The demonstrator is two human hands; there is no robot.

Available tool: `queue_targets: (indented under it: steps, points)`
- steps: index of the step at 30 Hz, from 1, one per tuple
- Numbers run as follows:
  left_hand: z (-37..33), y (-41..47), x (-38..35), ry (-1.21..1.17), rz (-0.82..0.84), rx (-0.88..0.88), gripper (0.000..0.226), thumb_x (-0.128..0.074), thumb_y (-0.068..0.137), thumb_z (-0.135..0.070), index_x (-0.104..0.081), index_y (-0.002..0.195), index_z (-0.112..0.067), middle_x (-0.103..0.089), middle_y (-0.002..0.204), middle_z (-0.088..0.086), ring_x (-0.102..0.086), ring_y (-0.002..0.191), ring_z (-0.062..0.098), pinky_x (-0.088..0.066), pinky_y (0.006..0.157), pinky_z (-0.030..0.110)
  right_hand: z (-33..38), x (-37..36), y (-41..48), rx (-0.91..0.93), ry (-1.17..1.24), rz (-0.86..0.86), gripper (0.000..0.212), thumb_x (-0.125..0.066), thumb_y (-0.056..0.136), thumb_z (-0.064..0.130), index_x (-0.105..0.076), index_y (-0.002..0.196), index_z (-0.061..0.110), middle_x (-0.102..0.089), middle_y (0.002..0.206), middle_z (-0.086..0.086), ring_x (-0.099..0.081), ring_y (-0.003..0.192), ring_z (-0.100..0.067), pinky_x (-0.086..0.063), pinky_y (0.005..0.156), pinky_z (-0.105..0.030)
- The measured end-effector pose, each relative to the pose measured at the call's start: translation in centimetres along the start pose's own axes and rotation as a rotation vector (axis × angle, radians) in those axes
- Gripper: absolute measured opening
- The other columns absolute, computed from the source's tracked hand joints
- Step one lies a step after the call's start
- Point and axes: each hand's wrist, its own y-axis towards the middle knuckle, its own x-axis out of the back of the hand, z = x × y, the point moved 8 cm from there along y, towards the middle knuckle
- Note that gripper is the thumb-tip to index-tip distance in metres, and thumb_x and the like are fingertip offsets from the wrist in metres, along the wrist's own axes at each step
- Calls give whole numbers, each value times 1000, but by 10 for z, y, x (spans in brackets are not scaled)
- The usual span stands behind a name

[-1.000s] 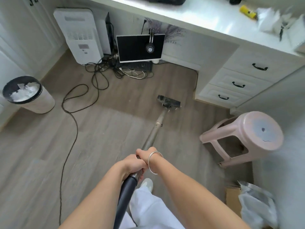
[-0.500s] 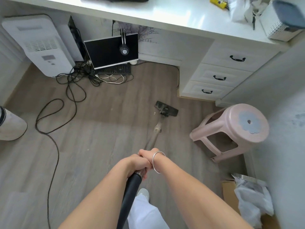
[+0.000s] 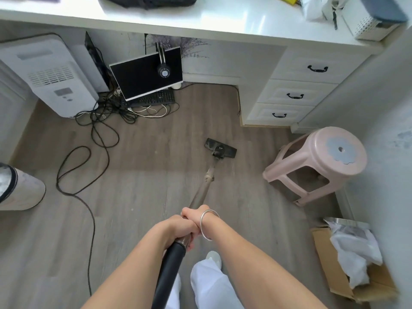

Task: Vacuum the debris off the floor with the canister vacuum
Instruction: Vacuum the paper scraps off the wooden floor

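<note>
At far left a white bin (image 3: pixel 21 190) is standing on the grey wood-plank floor (image 3: pixel 138 197), with a black cord (image 3: pixel 89 157) looping beside it. Your left hand (image 3: pixel 178 227) and right hand (image 3: pixel 192 216) are touching, both wrapped around the dusty metal vacuum wand (image 3: pixel 201 192). Its flat black floor nozzle (image 3: pixel 220 148) is sitting on the floor, left of the pink plastic stool (image 3: pixel 321 159), near the white worktop (image 3: pixel 223 21).
</note>
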Motion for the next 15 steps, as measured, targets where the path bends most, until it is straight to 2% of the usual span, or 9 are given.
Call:
queue_targets:
  steps: [3, 5, 9, 11, 13, 15]
  points:
    - [16, -12, 24, 55, 8, 9, 12, -44, 76, 8, -51, 74, -1, -51, 46, 10, -50, 36, 22, -45, 46, 23, 4, -29, -12, -5, 37, 10, 18, -56, 84, 23, -48, 76, 9, -48, 62, -2, -44, 50, -15, -31, 43, -20]
    - [26, -19, 36, 69, 13, 14, 12, -43, 77, 9, -50, 75, -1, -50, 45, 10, -49, 33, 22, -45, 44, 21, 6, -47, -16, -11, 65, 8, 19, -56, 84, 23, -48, 72, 11, -48, 62, -1, -44, 50, -15, -31, 43, -20]
    - [54, -23, 59, 87, 19, 35, 12, -43, 75, 8, -50, 79, -1, -49, 55, 11, -50, 33, 21, -45, 42, 21, 4, -83, -20, -38, 74, 2, 21, -55, 83, 24, -47, 68, 12, -49, 64, -1, -45, 52, -15, -33, 45, -21]
    - [69, -22, 69, 96, 26, 46, 15, -45, 70, 7, -50, 82, -1, -50, 54, 12, -51, 39, 23, -47, 50, 25, 2, -98, -23, -41, 97, -3, 15, -56, 83, 24, -53, 82, 9, -53, 69, -3, -45, 53, -15, -32, 45, -20]
    - [75, -22, 77, 113, 34, 42, 23, -45, 62, 4, -51, 84, 0, -53, 50, 13, -51, 45, 24, -47, 61, 31, 1, -107, -25, -35, 157, -23, 18, -56, 84, 23, -52, 96, 10, -55, 76, -4, -49, 58, -18, -32, 45, -20]
    - [78, -26, 86, 147, 47, 26, 26, -45, 58, 3, -51, 84, -1, -54, 49, 14, -51, 48, 25, -45, 64, 32, 2, -117, -29, -29, 224, -40, 24, -56, 84, 22, -55, 104, 8, -57, 81, -5, -53, 67, -22, -38, 52, -21]
